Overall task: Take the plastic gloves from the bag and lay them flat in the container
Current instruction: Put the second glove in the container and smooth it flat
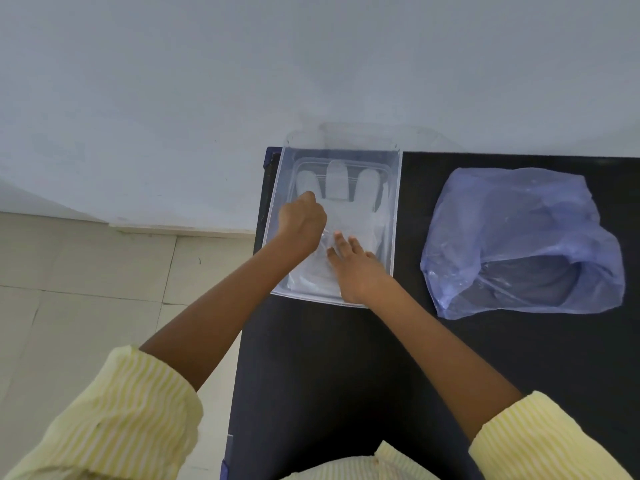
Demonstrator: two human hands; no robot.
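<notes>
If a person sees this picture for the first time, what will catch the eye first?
First, the two hands, left hand and right hand, working inside the clear container at the table's left edge, over a plastic glove lying flat. Next, the crumpled blue bag on the black table, to the container's right.

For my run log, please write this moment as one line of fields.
step: flattening glove in container | left hand: fist on glove | right hand: flat, pressing glove | bag: right of container, on table

You stand in a plain indoor room, its kind unclear. You see a bare pale wall [207, 81], tiled floor [86, 271] and a black table [346, 375].
</notes>
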